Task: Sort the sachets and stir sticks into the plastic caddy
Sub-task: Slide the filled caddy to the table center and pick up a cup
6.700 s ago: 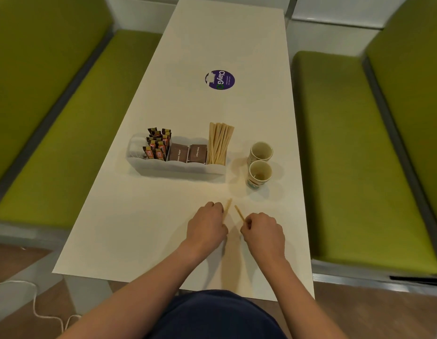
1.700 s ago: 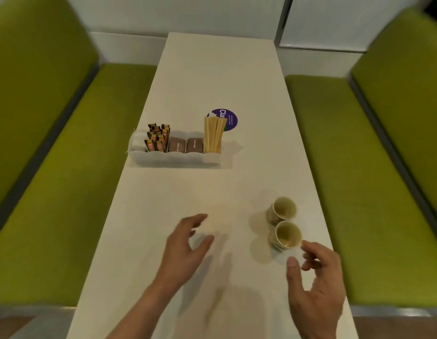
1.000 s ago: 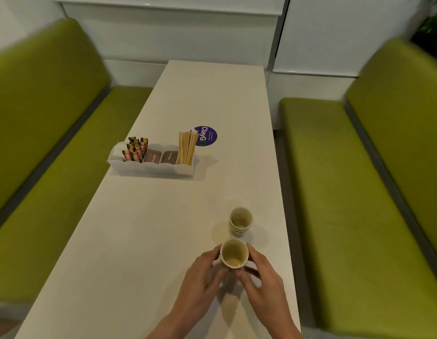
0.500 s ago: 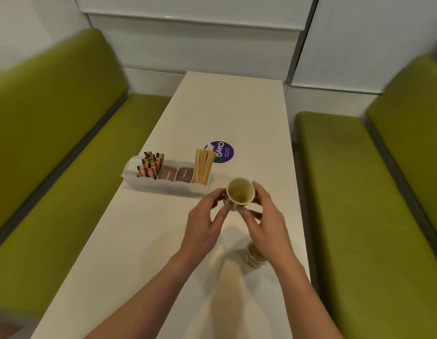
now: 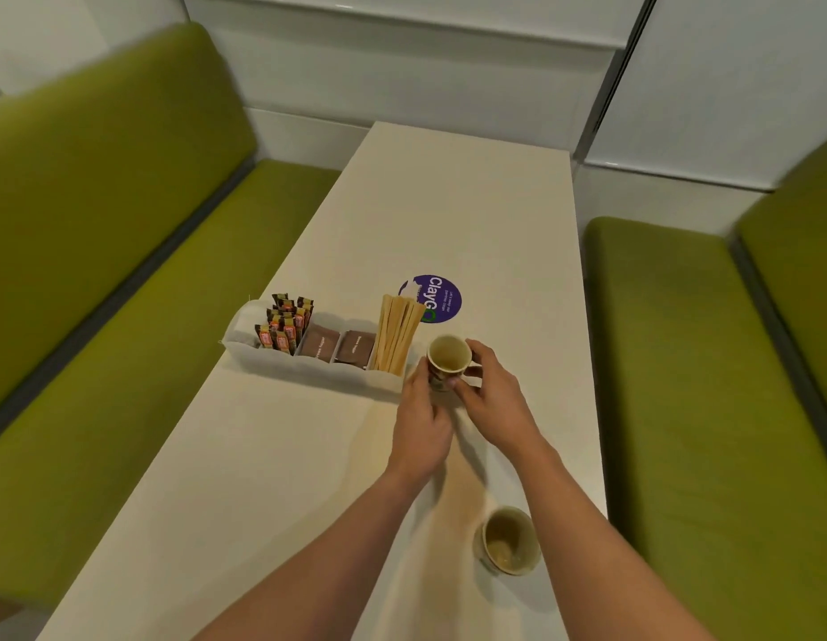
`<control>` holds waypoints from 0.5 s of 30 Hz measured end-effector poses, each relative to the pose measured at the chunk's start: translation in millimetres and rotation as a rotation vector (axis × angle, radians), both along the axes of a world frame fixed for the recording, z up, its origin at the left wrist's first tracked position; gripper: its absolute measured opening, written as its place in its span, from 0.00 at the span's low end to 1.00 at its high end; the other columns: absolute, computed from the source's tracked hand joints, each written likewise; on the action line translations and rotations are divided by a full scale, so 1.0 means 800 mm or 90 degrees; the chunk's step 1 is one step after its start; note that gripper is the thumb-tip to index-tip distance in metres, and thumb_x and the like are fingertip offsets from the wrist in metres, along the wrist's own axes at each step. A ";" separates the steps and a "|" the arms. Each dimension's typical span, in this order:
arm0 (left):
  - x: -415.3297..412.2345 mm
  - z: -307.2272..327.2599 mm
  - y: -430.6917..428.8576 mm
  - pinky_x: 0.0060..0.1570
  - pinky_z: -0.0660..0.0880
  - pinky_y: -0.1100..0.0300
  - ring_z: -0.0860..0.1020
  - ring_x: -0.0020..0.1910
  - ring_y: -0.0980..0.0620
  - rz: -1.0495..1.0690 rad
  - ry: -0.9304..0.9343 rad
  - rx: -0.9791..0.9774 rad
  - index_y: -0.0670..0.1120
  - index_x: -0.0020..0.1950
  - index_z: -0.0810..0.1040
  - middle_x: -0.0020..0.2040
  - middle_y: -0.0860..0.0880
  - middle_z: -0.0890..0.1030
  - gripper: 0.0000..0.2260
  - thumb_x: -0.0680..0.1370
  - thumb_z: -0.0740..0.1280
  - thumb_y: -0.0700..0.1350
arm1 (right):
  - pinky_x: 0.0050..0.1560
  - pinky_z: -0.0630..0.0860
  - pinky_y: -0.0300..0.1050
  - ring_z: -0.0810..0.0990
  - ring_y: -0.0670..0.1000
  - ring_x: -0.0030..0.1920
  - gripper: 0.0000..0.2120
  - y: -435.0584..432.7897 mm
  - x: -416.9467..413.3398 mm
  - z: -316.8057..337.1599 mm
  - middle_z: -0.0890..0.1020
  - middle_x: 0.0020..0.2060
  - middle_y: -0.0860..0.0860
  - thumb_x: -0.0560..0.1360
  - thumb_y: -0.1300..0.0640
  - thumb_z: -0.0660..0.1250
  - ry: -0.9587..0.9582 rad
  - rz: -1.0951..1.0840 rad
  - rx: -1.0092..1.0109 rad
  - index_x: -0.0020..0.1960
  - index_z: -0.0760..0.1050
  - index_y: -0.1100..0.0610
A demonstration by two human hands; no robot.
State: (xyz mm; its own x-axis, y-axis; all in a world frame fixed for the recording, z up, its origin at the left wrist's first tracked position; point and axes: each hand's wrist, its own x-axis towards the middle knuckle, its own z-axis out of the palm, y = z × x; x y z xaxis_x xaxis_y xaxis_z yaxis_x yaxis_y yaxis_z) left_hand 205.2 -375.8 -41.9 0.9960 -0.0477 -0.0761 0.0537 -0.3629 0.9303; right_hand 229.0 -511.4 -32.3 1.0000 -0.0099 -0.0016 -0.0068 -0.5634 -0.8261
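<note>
The white plastic caddy [image 5: 282,370] stands across the middle of the table. It holds upright orange-and-brown stick sachets [image 5: 286,327] at its left, two flat brown sachets [image 5: 340,348] in the middle and a bundle of wooden stir sticks [image 5: 397,336] at its right end. Just right of the caddy, both hands hold a small paper cup [image 5: 447,357]: my left hand [image 5: 421,421] grips its left side and my right hand [image 5: 490,400] wraps its right side. Whether the cup's base touches the table is hidden by my fingers.
A second paper cup [image 5: 511,541] stands near the table's right edge, beside my right forearm. A round purple sticker [image 5: 437,298] lies on the table [image 5: 471,215] behind the caddy. Green padded benches [image 5: 102,279] flank the table on both sides; a white wall closes the far end.
Over the last second both hands picked up the nearer cup and carried it forward to the caddy's right end. The other cup stayed behind near the right edge.
</note>
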 end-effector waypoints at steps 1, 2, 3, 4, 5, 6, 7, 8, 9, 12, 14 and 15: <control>0.000 -0.003 -0.001 0.75 0.64 0.52 0.65 0.76 0.53 0.001 0.005 0.003 0.54 0.82 0.55 0.78 0.52 0.65 0.31 0.81 0.61 0.37 | 0.66 0.78 0.53 0.78 0.47 0.65 0.26 0.000 0.003 -0.002 0.77 0.68 0.45 0.80 0.57 0.69 0.008 0.001 -0.001 0.74 0.65 0.46; -0.001 -0.004 -0.002 0.75 0.64 0.53 0.65 0.76 0.53 0.003 0.013 0.007 0.54 0.82 0.54 0.78 0.52 0.65 0.32 0.82 0.61 0.37 | 0.66 0.77 0.53 0.78 0.47 0.65 0.26 0.001 0.004 -0.003 0.77 0.68 0.45 0.80 0.57 0.69 0.015 0.004 -0.003 0.74 0.65 0.46; -0.002 -0.005 -0.002 0.74 0.64 0.54 0.66 0.75 0.53 0.006 0.021 0.010 0.55 0.82 0.52 0.78 0.52 0.65 0.32 0.82 0.61 0.37 | 0.66 0.77 0.52 0.78 0.47 0.65 0.26 0.002 0.006 -0.004 0.77 0.68 0.45 0.80 0.56 0.69 0.021 0.009 -0.003 0.74 0.65 0.46; -0.002 -0.007 -0.001 0.72 0.65 0.56 0.67 0.74 0.53 0.009 0.029 0.013 0.56 0.82 0.51 0.78 0.53 0.66 0.33 0.82 0.61 0.37 | 0.66 0.77 0.52 0.77 0.48 0.65 0.26 0.004 0.007 -0.004 0.77 0.67 0.45 0.80 0.56 0.69 0.024 0.015 -0.002 0.74 0.65 0.46; -0.003 -0.010 0.000 0.70 0.66 0.58 0.68 0.74 0.53 0.010 0.033 0.017 0.56 0.82 0.50 0.77 0.53 0.67 0.34 0.82 0.61 0.37 | 0.66 0.77 0.52 0.77 0.47 0.65 0.25 0.006 0.008 -0.005 0.77 0.67 0.45 0.80 0.57 0.69 0.025 0.020 -0.002 0.74 0.65 0.46; -0.003 -0.011 0.001 0.68 0.66 0.60 0.70 0.73 0.53 0.010 0.034 0.020 0.57 0.82 0.49 0.76 0.53 0.68 0.35 0.81 0.61 0.36 | 0.66 0.77 0.52 0.77 0.47 0.65 0.25 0.008 0.009 -0.005 0.77 0.67 0.44 0.80 0.57 0.69 0.026 0.025 -0.002 0.74 0.66 0.46; -0.003 -0.014 0.002 0.67 0.66 0.62 0.70 0.72 0.54 0.010 0.033 0.024 0.57 0.82 0.47 0.76 0.53 0.67 0.36 0.81 0.61 0.36 | 0.67 0.77 0.51 0.77 0.47 0.65 0.25 0.010 0.009 -0.006 0.77 0.67 0.44 0.81 0.57 0.69 0.028 0.027 -0.003 0.74 0.66 0.46; -0.003 -0.014 0.002 0.66 0.66 0.64 0.70 0.72 0.54 0.010 0.034 0.029 0.58 0.82 0.45 0.77 0.53 0.67 0.38 0.80 0.62 0.36 | 0.67 0.77 0.51 0.76 0.47 0.65 0.25 0.012 0.010 -0.006 0.77 0.67 0.44 0.81 0.57 0.69 0.031 0.029 -0.005 0.74 0.65 0.46; -0.004 -0.014 0.003 0.65 0.66 0.65 0.70 0.72 0.55 0.009 0.035 0.030 0.59 0.82 0.44 0.77 0.53 0.66 0.39 0.80 0.62 0.36 | 0.67 0.76 0.51 0.76 0.46 0.65 0.25 0.015 0.011 -0.007 0.77 0.67 0.44 0.81 0.57 0.69 0.035 0.029 -0.009 0.74 0.65 0.47; -0.018 -0.013 0.002 0.64 0.66 0.66 0.70 0.72 0.54 0.002 0.052 0.031 0.58 0.82 0.43 0.78 0.54 0.64 0.39 0.81 0.62 0.36 | 0.68 0.75 0.51 0.76 0.48 0.67 0.26 0.020 0.014 -0.004 0.76 0.69 0.46 0.81 0.55 0.70 0.047 0.027 -0.005 0.75 0.64 0.47; -0.037 -0.014 0.002 0.66 0.63 0.66 0.67 0.74 0.55 -0.002 0.066 0.021 0.58 0.82 0.45 0.78 0.55 0.63 0.37 0.81 0.60 0.36 | 0.68 0.74 0.50 0.74 0.50 0.70 0.31 0.019 0.011 0.001 0.74 0.72 0.47 0.80 0.52 0.71 0.068 0.024 -0.005 0.78 0.61 0.47; -0.048 -0.015 0.005 0.68 0.63 0.65 0.67 0.74 0.55 -0.004 0.074 0.009 0.57 0.82 0.47 0.77 0.56 0.64 0.35 0.82 0.60 0.37 | 0.68 0.73 0.50 0.73 0.50 0.71 0.34 0.017 0.008 0.004 0.72 0.74 0.47 0.79 0.50 0.72 0.077 0.019 -0.004 0.80 0.59 0.48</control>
State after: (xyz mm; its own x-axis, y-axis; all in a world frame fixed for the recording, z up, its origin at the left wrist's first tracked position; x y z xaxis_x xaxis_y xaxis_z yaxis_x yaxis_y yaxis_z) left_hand 167.1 -372.2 -54.1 0.9800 -0.0526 -0.1920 0.1587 -0.3766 0.9127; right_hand 235.1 -497.6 -28.9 0.9923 0.0199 -0.1221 -0.0890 -0.5705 -0.8165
